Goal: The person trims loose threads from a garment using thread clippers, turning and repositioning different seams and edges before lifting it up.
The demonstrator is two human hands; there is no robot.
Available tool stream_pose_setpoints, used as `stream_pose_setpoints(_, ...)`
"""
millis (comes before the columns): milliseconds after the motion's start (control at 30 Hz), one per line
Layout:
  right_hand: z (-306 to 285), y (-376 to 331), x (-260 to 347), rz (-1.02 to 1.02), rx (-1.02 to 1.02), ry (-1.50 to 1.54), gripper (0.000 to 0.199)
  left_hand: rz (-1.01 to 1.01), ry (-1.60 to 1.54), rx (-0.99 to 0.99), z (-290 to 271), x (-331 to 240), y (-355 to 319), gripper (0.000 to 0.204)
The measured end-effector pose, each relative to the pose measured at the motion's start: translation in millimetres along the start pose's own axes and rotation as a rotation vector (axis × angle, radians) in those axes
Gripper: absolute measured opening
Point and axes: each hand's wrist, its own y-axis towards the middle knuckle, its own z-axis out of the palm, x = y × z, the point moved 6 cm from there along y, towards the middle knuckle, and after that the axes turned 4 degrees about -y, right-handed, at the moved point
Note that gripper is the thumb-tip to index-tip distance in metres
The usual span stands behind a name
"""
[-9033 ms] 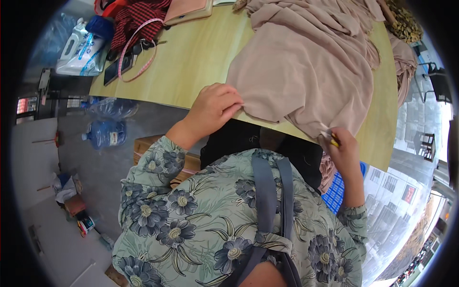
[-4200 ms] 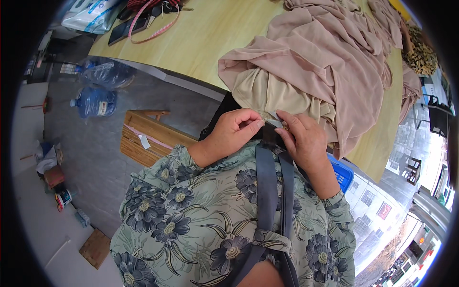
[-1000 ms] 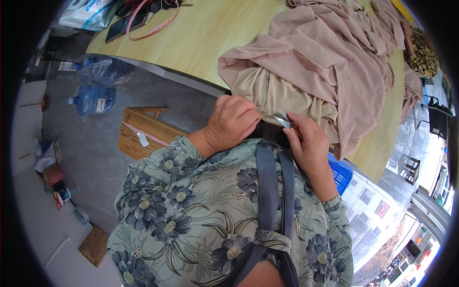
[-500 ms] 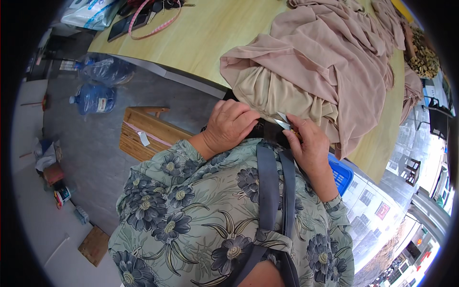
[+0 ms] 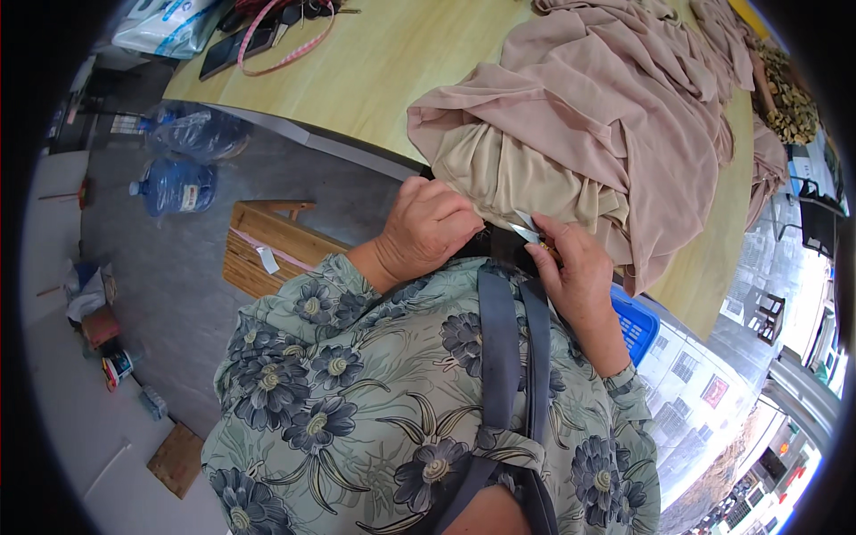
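Note:
A dusty-pink garment (image 5: 615, 134) lies bunched over the table's near edge, with its beige lining (image 5: 513, 174) turned out toward me. My left hand (image 5: 428, 225) is closed in a pinch on the lining's near edge. Just to the right, my right hand (image 5: 578, 267) grips small thread snips (image 5: 526, 232). Their two pointed silver blades stand apart and point left, beside the lining's edge. Their handle is mostly hidden in my fingers. Any thread between the hands is too fine to make out.
On the pale wooden table (image 5: 374, 80) lie a pink measuring tape (image 5: 299, 55) and a dark phone (image 5: 234, 53), beside a white package (image 5: 165, 27). A wooden bench (image 5: 276, 250) and blue water jugs (image 5: 178, 185) stand left. A blue basket (image 5: 635, 325) is by my right forearm.
My left hand has shifted very slightly, its knuckles rolling a little, and the lining's edge has moved slightly with it. My right hand and the snips have barely moved.

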Motion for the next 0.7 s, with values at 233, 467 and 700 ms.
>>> stream_pose_setpoints(233,-0.2,2.1,3.3,-0.009,0.023,-0.007,0.031,-0.053,-0.073,-0.045,-6.6,-2.5,3.8,0.018)
stream_pose_setpoints(467,1.6,4.0,11.3,-0.097,0.008,-0.122,0.029,-0.127,-0.158,-0.022,-1.0,-4.2,3.2,0.017)
stream_pose_setpoints(700,1.4,9.1,16.6,-0.162,-0.031,-0.179,0.028,-0.138,-0.199,-0.043,-1.6,-5.5,5.8,0.015)
